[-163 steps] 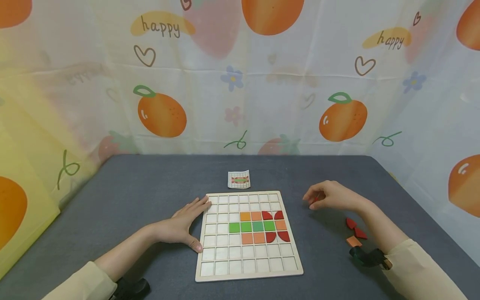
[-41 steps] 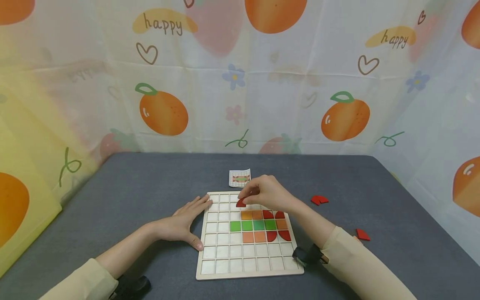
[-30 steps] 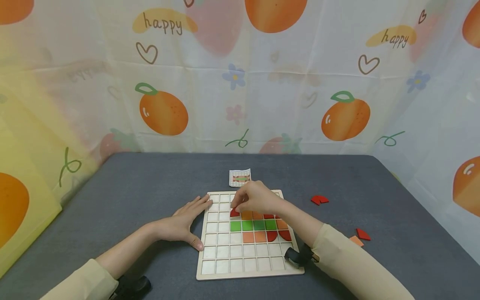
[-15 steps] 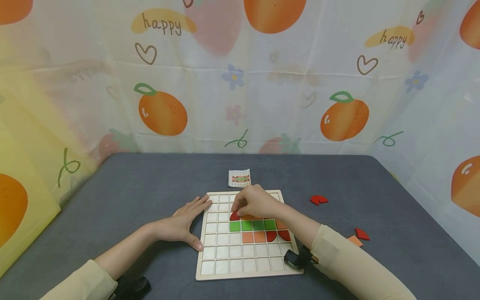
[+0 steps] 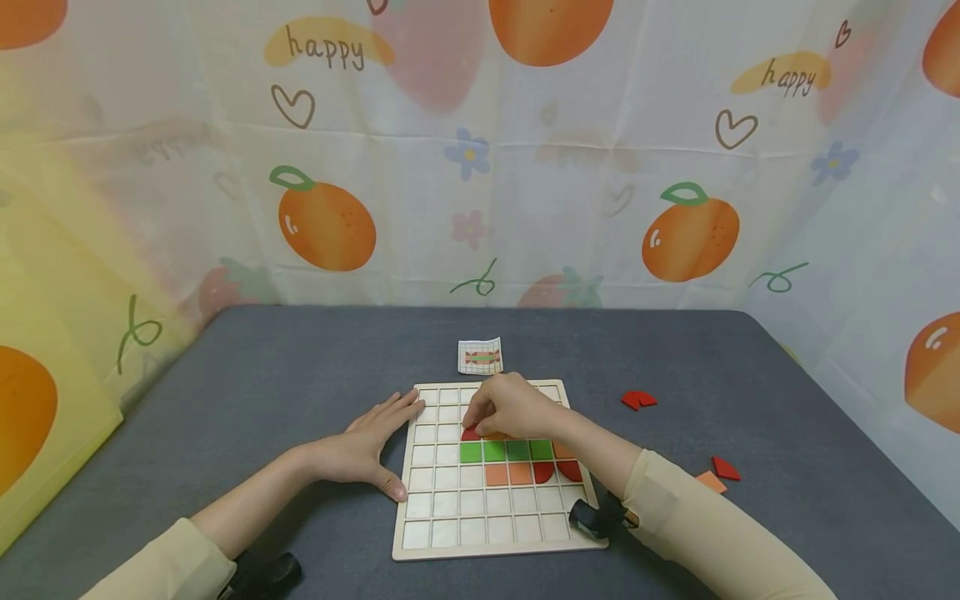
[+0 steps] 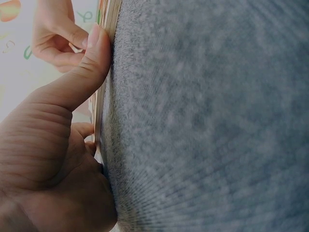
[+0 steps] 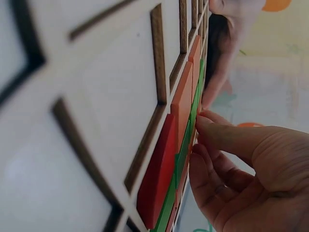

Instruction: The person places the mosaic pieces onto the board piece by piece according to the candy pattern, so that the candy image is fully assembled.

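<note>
My left hand (image 5: 358,450) rests with spread fingers along the left rim of a wooden grid board (image 5: 450,533); the left wrist view shows its thumb (image 6: 91,63) against the board's edge. Over the board, my right hand (image 5: 517,408) pinches a red quarter-circle tile (image 5: 470,434) at the left end of the upper row of coloured tiles. That tile lies at its grid cell, beside the orange tiles, which the fingers partly cover. Below runs a row of green tiles (image 5: 493,452), then orange tiles (image 5: 508,475) with red quarter-circles (image 5: 557,472) at the right.
A small pattern card (image 5: 480,357) lies behind the board. On the table to the right are two red tiles (image 5: 639,400) together, and nearer, another red tile (image 5: 726,468) beside an orange square tile (image 5: 711,482). A printed curtain (image 5: 555,208) hangs behind the table.
My right hand has come from the table's right side with a red quarter-circle tile and lowered it into the upper row's left end. Two red tiles now lie farther back. My left hand stays put.
</note>
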Tool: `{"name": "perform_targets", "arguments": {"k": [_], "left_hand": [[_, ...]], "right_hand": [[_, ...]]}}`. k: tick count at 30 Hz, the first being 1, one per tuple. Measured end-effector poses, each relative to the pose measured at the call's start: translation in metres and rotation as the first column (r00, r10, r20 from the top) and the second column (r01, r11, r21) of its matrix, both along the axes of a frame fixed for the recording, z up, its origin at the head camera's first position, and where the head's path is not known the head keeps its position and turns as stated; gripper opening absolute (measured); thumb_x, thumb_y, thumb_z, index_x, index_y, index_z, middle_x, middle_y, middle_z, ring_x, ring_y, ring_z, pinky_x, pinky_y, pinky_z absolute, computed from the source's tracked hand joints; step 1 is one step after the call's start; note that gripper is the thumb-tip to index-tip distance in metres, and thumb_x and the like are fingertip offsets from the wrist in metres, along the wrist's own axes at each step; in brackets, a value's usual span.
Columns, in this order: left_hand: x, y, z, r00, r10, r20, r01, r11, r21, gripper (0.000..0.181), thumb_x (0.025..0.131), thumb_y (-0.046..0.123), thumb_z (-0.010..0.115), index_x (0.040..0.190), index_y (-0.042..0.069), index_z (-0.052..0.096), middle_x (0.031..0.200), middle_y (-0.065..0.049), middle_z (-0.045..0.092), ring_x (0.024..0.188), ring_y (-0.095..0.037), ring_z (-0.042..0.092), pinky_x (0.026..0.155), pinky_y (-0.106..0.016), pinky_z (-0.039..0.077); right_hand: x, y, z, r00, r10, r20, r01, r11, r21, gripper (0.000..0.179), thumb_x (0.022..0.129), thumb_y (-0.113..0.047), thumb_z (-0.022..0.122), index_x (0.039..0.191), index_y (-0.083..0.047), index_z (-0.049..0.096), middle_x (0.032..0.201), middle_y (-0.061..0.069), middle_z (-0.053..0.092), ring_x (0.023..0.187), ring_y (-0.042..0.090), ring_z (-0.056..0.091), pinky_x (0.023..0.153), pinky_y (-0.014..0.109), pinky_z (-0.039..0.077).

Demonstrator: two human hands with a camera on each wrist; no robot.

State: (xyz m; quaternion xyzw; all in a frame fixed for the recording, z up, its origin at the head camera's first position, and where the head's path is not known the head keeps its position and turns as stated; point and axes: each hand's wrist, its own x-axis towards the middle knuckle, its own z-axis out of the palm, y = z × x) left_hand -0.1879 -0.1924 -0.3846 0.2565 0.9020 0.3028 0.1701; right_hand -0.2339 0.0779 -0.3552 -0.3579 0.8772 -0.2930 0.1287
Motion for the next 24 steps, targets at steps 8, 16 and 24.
{"name": "perform_targets", "arguments": {"k": [8,16,24], "left_hand": [[-0.0003,0.0004,-0.0006,1.000,0.000,-0.004,0.000,1.000,0.001,0.122,0.067,0.047,0.087,0.158,0.006,0.018,0.169,-0.013,0.005,0.155,-0.044,-0.002,0.115,-0.073,0.005],[-0.0001,0.0007,0.0009,1.000,0.001,0.000,-0.001,1.000,0.003,0.122,0.067,0.047,0.088,0.158,0.005,0.018,0.169,-0.014,0.005,0.155,-0.044,-0.002,0.116,-0.073,0.005],[-0.0005,0.0003,0.0002,1.000,0.002,0.005,-0.002,1.000,0.003,0.121,0.067,0.047,0.088,0.158,0.006,0.018,0.169,-0.013,0.006,0.155,-0.044,-0.002,0.115,-0.073,0.005]], "right_hand": [[0.0006,-0.0001,0.0006,1.000,0.004,0.014,-0.004,1.000,-0.002,0.015,0.085,-0.001,0.072,0.093,-0.012,0.079,0.087,0.002,0.078,0.075,0.004,0.067,0.067,0.020,0.052],[0.0001,0.0000,0.0018,1.000,0.015,-0.001,-0.015,1.000,0.014,0.014,0.086,-0.003,0.072,0.094,-0.013,0.078,0.089,0.000,0.077,0.080,0.006,0.069,0.071,0.021,0.053],[-0.0025,0.0042,0.0072,1.000,-0.008,-0.004,0.007,1.000,-0.028,0.011,0.090,-0.014,0.071,0.100,-0.015,0.076,0.094,-0.001,0.074,0.084,0.008,0.067,0.071,0.021,0.053]]}}
